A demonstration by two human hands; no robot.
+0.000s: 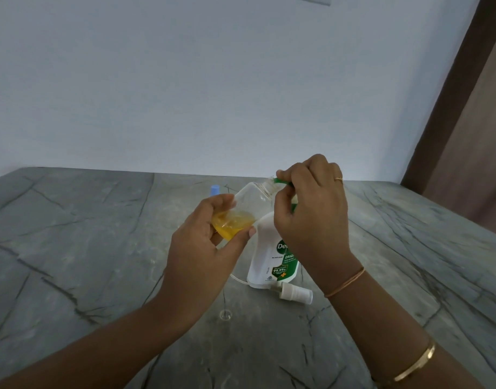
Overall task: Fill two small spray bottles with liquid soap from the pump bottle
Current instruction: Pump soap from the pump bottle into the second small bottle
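Subject: the small spray bottle (249, 203), clear, uncapped, held tilted above the counter (101, 248) with its open neck raised toward the right. Yellow liquid soap (232, 223) pools in its lower end; I judge it roughly a third full.

Left hand (204, 242): grip closed round the base of the bottle, thumb on the near side, fingers wrapped behind.

Right hand (311, 209): grip curled over the green pump nozzle (280, 181), whose tip sits at the bottle's mouth. Whether the tip is inside the neck or just at the rim cannot be told.

The white pump bottle (272, 256) stands on the counter beneath the right hand, its label facing the person. In front of its base lies the removed spray head (296, 293) on its side, with its thin dip tube (238, 279) curving off to the left. A blue cap (215, 190) shows behind the left hand; what it belongs to is hidden.

Risks noted:
- Nozzle and neck could part on a pump stroke, sending soap down the outside of the bottle and onto the counter.
- Soap on the bottle would weaken the left grip.
- A hard downward press could tip the pump bottle, since no hand steadies its body.
- The loose spray head lies close to where any drips would fall.
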